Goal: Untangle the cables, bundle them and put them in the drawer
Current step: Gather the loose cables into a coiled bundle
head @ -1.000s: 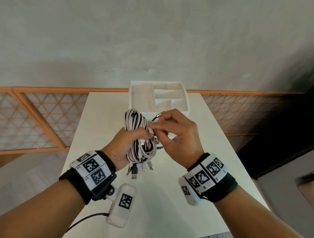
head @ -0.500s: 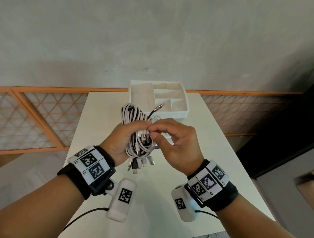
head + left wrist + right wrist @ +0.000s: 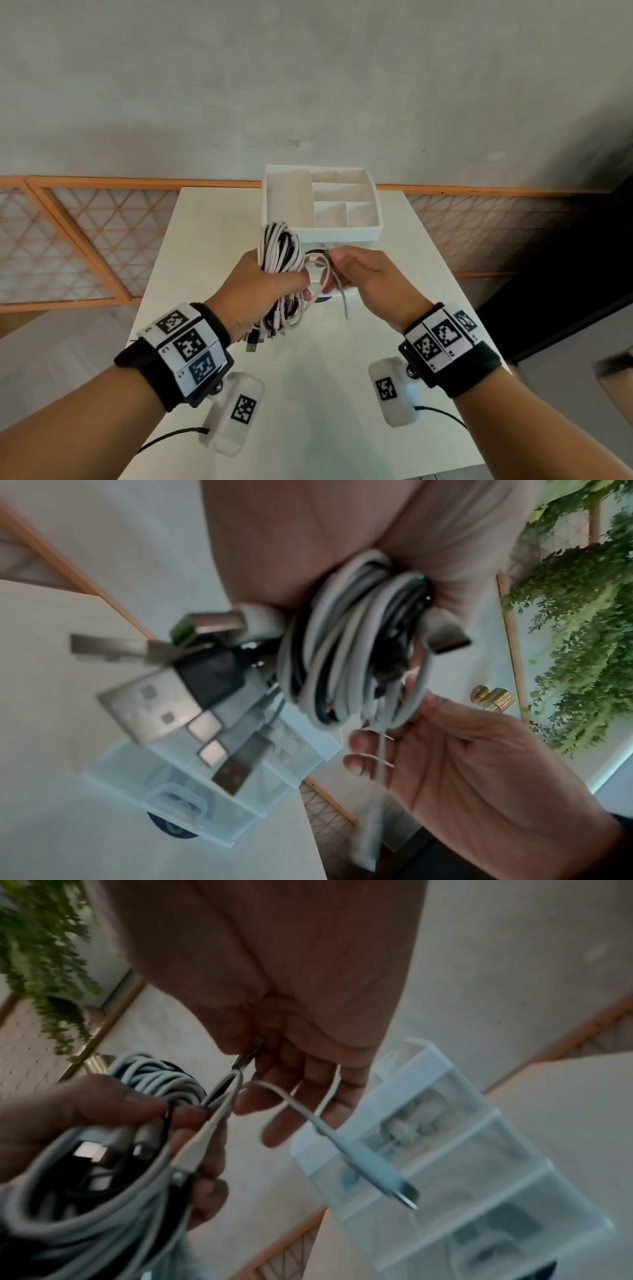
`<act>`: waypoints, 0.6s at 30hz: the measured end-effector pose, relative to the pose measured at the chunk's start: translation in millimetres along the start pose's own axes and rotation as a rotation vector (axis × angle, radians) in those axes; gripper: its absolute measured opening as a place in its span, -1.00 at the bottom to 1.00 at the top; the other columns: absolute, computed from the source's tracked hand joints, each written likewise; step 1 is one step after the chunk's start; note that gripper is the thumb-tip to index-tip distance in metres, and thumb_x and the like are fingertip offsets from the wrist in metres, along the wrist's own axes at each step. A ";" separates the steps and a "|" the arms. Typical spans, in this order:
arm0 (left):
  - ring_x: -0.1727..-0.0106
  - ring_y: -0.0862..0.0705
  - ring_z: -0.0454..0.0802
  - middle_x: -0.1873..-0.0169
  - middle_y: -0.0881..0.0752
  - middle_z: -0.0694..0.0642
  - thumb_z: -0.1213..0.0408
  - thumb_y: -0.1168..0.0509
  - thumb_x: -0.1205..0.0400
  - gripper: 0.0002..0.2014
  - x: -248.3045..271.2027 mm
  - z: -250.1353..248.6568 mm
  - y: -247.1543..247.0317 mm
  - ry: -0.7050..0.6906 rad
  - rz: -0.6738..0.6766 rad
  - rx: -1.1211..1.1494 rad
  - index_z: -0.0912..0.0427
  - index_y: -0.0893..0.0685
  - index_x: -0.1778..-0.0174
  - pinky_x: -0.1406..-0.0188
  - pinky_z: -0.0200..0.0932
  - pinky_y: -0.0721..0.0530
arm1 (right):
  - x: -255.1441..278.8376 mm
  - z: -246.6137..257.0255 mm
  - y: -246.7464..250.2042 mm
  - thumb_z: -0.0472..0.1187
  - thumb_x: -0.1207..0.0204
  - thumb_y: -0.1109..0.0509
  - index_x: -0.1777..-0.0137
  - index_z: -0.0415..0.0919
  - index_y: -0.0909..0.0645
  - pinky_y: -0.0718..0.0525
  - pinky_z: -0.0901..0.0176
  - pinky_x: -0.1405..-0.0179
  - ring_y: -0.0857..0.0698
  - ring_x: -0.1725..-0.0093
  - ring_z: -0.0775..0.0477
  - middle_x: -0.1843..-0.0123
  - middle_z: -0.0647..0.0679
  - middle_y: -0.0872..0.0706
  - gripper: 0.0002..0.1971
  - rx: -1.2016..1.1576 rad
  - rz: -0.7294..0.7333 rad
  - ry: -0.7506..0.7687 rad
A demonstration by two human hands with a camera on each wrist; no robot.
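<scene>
My left hand grips a coiled bundle of white and black cables upright above the table; in the left wrist view the bundle shows several USB plugs hanging from it. My right hand pinches a metal plug end of a black cable beside the bundle, and a loose white cable end trails over its fingers. A white drawer unit with an open divided top tray stands just behind the hands.
The white table runs to a near edge below my wrists. A grey wall and orange lattice panels lie behind it. Green foliage and a brass knob appear in the left wrist view.
My right hand has moved right, away from the bundle, drawing out a black loop and a white cable end. My left hand has turned the bundle slightly and holds it lower.
</scene>
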State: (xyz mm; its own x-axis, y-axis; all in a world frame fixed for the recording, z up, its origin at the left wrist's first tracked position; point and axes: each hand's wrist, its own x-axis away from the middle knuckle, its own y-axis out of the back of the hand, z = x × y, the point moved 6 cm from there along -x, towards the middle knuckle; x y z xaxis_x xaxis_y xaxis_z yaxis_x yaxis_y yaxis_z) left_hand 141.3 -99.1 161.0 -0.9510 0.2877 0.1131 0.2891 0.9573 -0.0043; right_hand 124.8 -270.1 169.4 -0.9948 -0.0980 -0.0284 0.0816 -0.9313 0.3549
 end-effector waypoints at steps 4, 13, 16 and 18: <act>0.27 -0.79 0.19 0.31 -0.78 0.36 0.30 -0.43 -0.31 -0.67 -3.8 3.9 7.6 0.034 -0.108 0.056 0.47 -0.73 0.11 0.14 0.06 -0.74 | 8.2 -3.1 -3.2 -0.33 -0.73 -0.29 -0.20 -0.35 -0.76 -0.67 0.11 0.28 -0.65 0.31 -0.16 0.22 -0.18 -0.72 -0.77 -0.287 -0.151 -0.062; 0.25 -0.78 0.13 0.32 -0.72 0.28 0.33 -0.40 -0.31 -0.76 -5.3 -0.5 1.5 0.015 -0.023 -0.043 0.41 -0.72 0.18 0.13 0.03 -0.74 | -0.7 7.5 -7.3 -0.27 -0.66 -0.42 -0.39 -0.05 -0.64 -0.66 0.18 0.34 -0.71 0.33 -0.02 0.04 -0.13 -0.83 -0.68 -0.158 -0.111 0.009; 0.20 -0.76 0.24 0.29 -0.74 0.33 0.31 -0.49 -0.43 -0.80 -5.2 3.1 0.1 0.058 -0.062 0.093 0.39 -0.76 0.15 0.13 0.08 -0.73 | 4.6 7.9 -10.4 -0.39 -0.62 -0.44 -0.19 -0.21 -0.76 -0.73 0.24 0.28 -0.73 0.38 0.06 0.22 0.02 -0.83 -0.79 -0.187 -0.258 0.102; 0.08 -0.78 0.33 0.17 -0.80 0.39 0.23 -0.48 -0.55 -0.72 -4.7 6.3 -5.4 0.123 -0.077 0.260 0.41 -0.77 0.00 0.01 0.14 -0.76 | 10.3 15.1 -19.3 -0.43 -0.58 -0.45 -0.24 -0.21 -0.77 -0.77 0.21 0.17 -0.78 0.25 0.07 0.14 0.00 -0.84 -0.73 -0.084 -0.327 0.222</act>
State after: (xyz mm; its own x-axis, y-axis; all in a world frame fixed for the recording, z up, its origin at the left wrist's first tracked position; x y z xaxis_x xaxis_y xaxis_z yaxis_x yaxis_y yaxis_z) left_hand 143.5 -105.4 154.2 -0.9441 0.2235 0.2422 0.1637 0.9559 -0.2440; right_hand 112.1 -247.8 176.4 -0.9324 0.1435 -0.3317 -0.2232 -0.9505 0.2161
